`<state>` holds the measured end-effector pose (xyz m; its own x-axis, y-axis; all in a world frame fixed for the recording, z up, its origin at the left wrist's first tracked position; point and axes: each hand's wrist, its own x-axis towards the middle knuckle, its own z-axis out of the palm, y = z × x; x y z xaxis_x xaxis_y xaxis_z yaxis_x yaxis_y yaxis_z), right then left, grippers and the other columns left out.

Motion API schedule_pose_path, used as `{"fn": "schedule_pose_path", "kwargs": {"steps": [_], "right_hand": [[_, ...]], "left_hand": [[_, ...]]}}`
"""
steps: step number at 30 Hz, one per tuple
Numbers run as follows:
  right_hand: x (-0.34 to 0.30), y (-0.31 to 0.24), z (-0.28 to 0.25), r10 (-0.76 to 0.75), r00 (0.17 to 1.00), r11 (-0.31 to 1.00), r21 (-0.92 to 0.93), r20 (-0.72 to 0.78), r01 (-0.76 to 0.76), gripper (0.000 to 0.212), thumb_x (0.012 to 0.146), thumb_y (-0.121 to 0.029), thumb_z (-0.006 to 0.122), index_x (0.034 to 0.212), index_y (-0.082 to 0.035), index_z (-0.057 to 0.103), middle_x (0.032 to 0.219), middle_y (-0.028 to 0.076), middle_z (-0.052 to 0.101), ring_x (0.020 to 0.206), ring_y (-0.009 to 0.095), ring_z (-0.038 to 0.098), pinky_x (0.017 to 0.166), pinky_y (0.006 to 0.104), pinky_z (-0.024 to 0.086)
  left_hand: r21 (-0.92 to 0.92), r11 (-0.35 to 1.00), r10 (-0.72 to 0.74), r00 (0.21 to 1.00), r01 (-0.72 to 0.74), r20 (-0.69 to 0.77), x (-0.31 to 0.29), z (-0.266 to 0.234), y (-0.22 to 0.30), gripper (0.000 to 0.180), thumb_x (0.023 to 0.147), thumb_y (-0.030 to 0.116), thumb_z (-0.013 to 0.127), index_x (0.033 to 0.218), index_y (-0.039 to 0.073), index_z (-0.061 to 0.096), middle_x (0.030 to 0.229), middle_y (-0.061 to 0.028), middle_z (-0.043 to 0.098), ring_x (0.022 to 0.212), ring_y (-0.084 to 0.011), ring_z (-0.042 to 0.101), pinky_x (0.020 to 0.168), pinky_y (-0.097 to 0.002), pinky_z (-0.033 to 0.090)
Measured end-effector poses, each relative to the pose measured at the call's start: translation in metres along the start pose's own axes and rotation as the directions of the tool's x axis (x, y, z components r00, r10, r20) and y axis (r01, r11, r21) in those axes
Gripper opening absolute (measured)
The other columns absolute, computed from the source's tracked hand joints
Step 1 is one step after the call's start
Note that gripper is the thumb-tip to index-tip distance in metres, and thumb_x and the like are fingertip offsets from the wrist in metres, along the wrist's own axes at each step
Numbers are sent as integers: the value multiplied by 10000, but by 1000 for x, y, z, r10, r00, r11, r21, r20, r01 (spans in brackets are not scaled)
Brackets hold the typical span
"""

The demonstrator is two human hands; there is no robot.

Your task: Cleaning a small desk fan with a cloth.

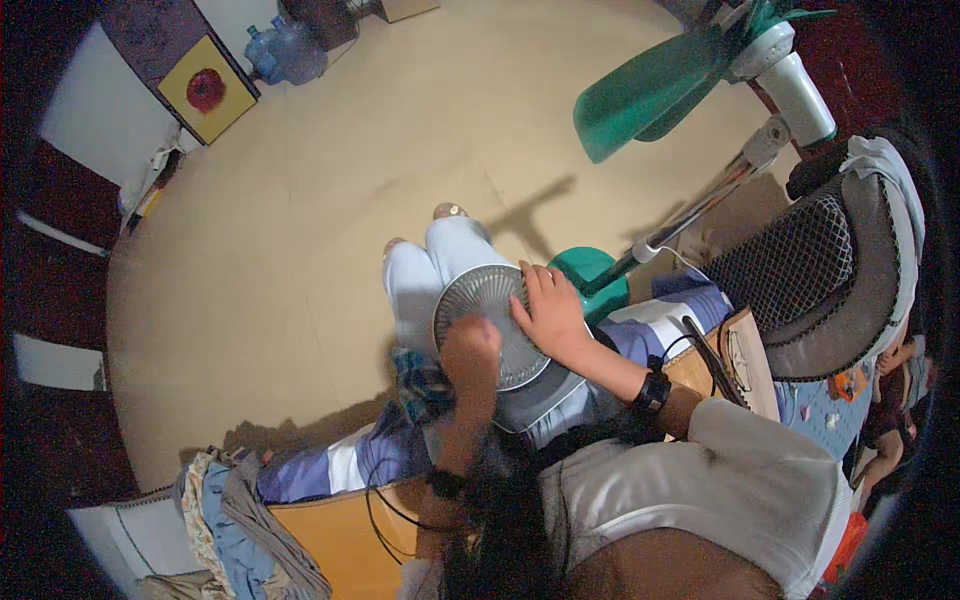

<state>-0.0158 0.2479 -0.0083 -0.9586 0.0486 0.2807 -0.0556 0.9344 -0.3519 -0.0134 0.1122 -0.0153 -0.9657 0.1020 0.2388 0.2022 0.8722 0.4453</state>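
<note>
A small round fan [487, 290] with a grey ribbed grille lies face up on my lap. My right hand [556, 318] rests on the grille's right edge, fingers stretched out and thumb on the ribs. Over the lower left of the grille is my left hand [470, 345], its fingers curled in and smeared by motion. Whatever those fingers hold, if anything, is hidden. A teal plaid cloth [422, 382] lies beside my left forearm. Under the grille's near side shows the fan's dark grey body [540, 398].
A tall standing fan with green blades [650, 95] and a green round base [592, 282] stands to my right. Beyond it is a mesh-backed chair [790, 262]. Folded clothes [240, 520] lie at the near left. Water jugs [287, 52] and a framed picture [208, 90] stand far left.
</note>
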Motion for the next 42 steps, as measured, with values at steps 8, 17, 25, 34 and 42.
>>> {"fn": "schedule_pose_path", "kwargs": {"steps": [8, 17, 25, 34, 42], "right_hand": [[1, -5, 0, -26, 1000, 1000, -5, -17, 26, 506, 756, -282, 529, 1130, 37, 414, 947, 159, 502, 882, 299, 478, 733, 388, 423], [2, 2, 2, 25, 1000, 998, -61, 9, -25, 473, 779, -300, 497, 1112, 29, 431, 938, 170, 524, 872, 307, 502, 738, 388, 423], [0, 3, 0, 4, 1000, 1000, -26, 4, -4, 462, 784, -288, 508, 1116, 24, 432, 959, 180, 517, 903, 325, 492, 774, 397, 421], [3, 2, 7, 0, 999, 998, -65, -38, -3, 471, 761, -309, 515, 1090, 23, 462, 949, 177, 537, 852, 319, 517, 723, 398, 437], [-1, 7, 7, -30, 999, 998, -59, -29, 28, 465, 783, -312, 492, 1097, 31, 464, 940, 177, 540, 852, 329, 520, 705, 410, 444]], "left_hand": [[-27, 1000, 8, 998, -10, -63, -5, 3, -12, 159, 753, 240, 545, 721, 85, 523, 674, -103, 551, 619, -284, 558, 549, -397, 448], [-153, 981, -139, 980, 118, -140, 49, 3, -34, 182, 801, 240, 501, 792, 59, 513, 725, -155, 569, 686, -333, 556, 608, -434, 424], [-50, 966, 250, 967, -253, -57, -46, 5, 12, 126, 705, 179, 612, 729, 99, 516, 680, -72, 512, 574, -246, 537, 503, -347, 441], [-81, 968, 223, 959, -240, -178, 20, 12, -28, 162, 780, 229, 552, 784, 68, 531, 709, -128, 585, 628, -308, 580, 539, -395, 447], [-181, 983, -48, 986, 19, -157, 14, 12, -19, 132, 762, 197, 553, 735, 80, 500, 703, -105, 556, 622, -297, 560, 525, -394, 437]]}}
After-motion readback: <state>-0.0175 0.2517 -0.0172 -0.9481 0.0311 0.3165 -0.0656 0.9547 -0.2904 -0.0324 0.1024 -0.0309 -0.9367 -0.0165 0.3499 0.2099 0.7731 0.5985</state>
